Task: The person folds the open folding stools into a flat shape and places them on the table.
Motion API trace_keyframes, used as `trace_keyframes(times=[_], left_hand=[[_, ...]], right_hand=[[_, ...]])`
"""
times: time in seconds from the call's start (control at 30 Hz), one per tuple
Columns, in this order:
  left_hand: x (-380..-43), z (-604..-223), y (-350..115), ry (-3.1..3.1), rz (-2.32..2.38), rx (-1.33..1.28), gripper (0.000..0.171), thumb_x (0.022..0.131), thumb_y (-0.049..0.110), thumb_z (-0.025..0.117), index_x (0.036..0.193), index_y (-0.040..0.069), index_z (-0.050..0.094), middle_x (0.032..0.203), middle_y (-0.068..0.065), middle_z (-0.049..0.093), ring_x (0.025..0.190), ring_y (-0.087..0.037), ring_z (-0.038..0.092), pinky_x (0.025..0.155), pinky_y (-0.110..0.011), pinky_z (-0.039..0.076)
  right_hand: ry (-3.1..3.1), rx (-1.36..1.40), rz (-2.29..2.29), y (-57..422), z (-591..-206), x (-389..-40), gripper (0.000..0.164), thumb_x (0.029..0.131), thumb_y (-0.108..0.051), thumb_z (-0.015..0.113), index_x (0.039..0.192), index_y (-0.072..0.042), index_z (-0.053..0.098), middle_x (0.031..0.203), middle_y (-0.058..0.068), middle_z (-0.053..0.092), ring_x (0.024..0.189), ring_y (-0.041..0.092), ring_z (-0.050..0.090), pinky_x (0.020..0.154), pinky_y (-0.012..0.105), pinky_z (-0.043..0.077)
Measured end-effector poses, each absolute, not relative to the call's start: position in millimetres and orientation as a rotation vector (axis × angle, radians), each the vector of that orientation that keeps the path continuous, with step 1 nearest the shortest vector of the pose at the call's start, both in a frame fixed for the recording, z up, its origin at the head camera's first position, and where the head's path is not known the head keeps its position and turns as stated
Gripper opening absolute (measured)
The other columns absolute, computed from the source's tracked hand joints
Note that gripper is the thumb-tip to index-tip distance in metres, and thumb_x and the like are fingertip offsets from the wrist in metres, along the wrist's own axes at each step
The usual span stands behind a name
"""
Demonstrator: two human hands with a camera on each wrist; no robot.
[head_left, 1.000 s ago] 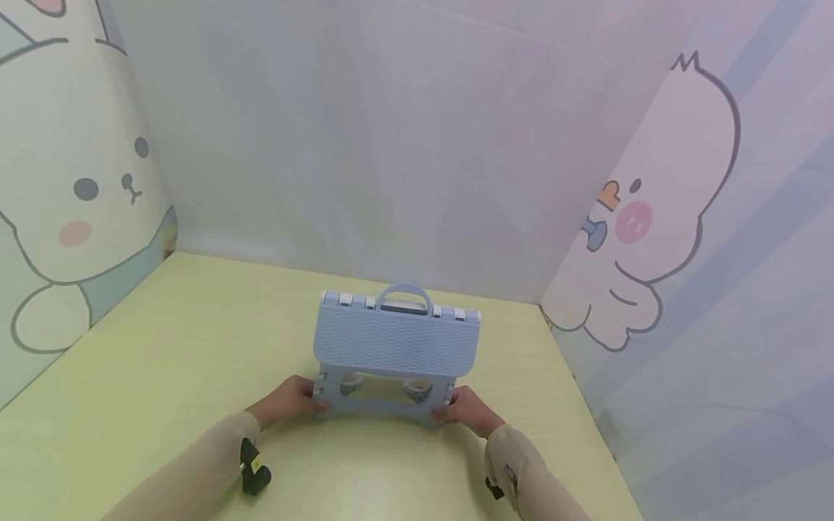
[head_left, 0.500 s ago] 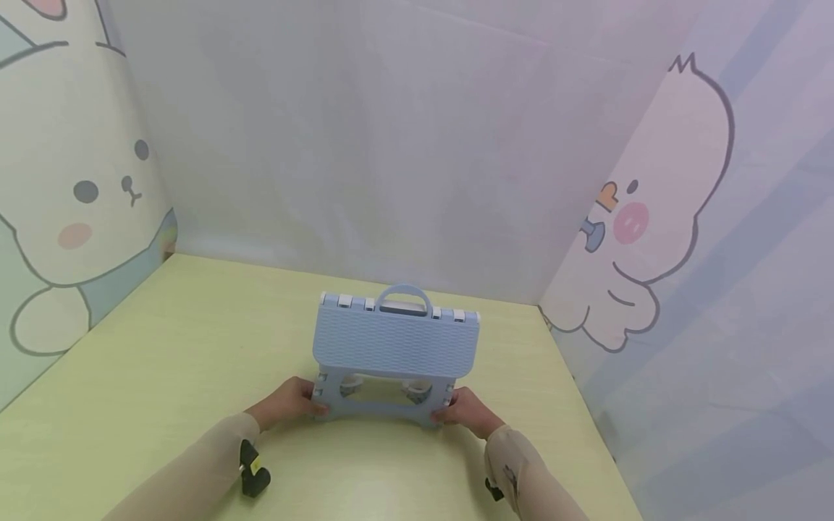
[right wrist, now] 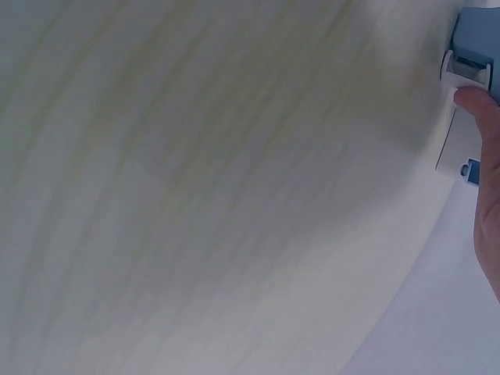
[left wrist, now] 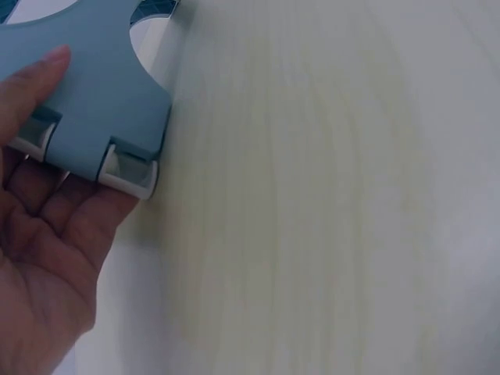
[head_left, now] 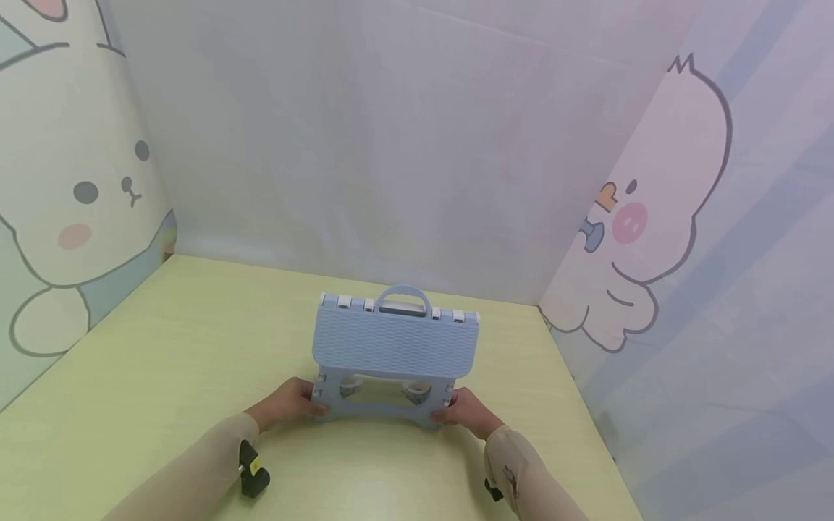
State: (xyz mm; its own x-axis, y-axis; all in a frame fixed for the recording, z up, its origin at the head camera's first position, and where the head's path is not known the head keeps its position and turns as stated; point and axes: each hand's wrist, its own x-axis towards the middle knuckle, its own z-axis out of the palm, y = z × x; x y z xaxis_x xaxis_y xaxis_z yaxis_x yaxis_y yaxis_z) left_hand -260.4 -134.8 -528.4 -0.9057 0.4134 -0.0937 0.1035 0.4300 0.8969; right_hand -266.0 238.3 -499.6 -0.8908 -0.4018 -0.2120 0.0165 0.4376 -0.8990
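Note:
A light blue plastic folding step stool (head_left: 394,340) stands on the table, its woven-textured top panel slanting down toward me and a carry handle (head_left: 404,291) sticking up at the back. Below the panel shows the front leg frame (head_left: 384,411) with a wide cutout. My left hand (head_left: 287,402) grips the frame's left edge; in the left wrist view its thumb (left wrist: 35,82) lies on the blue face and the fingers are behind the white-hinged edge. On the opposite edge, my right hand (head_left: 472,412) holds the frame, thumb in front. Its other fingers are mostly hidden.
The pale yellow wood-grain table (head_left: 215,325) meets a plain light curtain (head_left: 345,145) at the back. Side walls carry a printed rabbit (head_left: 91,145) on the left and a white cartoon figure (head_left: 664,174) on the right. Black camera mounts (head_left: 253,470) sit at both wrists.
The stool and both hands stay practically in place. Only a very slight shift of the head view shows.

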Motion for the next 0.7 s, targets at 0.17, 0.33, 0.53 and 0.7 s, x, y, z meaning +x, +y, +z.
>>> trace_keyframes(times=[0.17,0.33,0.53,0.7], left_hand=[[-260.8,-528.1,-135.1,2.388,1.464,0.454,0.034,0.079,0.016,0.078,0.103,-0.007,0.068,0.099,-0.016,0.071,0.079,-0.017,0.059,0.072,-0.033,0.050],[-259.8,-525.9,-134.7,2.391,1.460,0.443,0.034,0.079,0.016,0.078,0.102,-0.006,0.069,0.099,-0.016,0.071,0.079,-0.017,0.059,0.073,-0.034,0.050],[-259.6,-525.3,-134.7,2.394,1.450,0.447,0.035,0.079,0.017,0.077,0.104,-0.006,0.068,0.101,-0.017,0.070,0.082,-0.018,0.061,0.076,-0.036,0.051],[-259.7,-525.1,-135.1,2.395,1.448,0.456,0.035,0.080,0.017,0.077,0.104,-0.006,0.068,0.102,-0.017,0.070,0.082,-0.018,0.061,0.076,-0.038,0.051]], right_hand=[[2.308,-0.326,-1.429,238.2,-499.9,-266.5,0.038,0.074,-0.001,0.073,0.109,0.010,0.065,0.116,0.021,0.065,0.102,0.029,0.063,0.080,0.044,0.053],[2.325,-0.329,-1.407,238.5,-500.6,-266.7,0.036,0.075,0.000,0.072,0.109,0.010,0.066,0.116,0.021,0.064,0.101,0.026,0.063,0.080,0.043,0.053],[2.310,-0.363,-1.422,233.3,-485.2,-257.5,0.036,0.076,0.001,0.071,0.109,0.013,0.064,0.115,0.023,0.064,0.100,0.026,0.063,0.080,0.044,0.052],[2.325,-0.346,-1.412,234.6,-491.5,-260.7,0.036,0.076,0.001,0.071,0.110,0.011,0.064,0.116,0.022,0.064,0.101,0.027,0.063,0.081,0.044,0.052]])
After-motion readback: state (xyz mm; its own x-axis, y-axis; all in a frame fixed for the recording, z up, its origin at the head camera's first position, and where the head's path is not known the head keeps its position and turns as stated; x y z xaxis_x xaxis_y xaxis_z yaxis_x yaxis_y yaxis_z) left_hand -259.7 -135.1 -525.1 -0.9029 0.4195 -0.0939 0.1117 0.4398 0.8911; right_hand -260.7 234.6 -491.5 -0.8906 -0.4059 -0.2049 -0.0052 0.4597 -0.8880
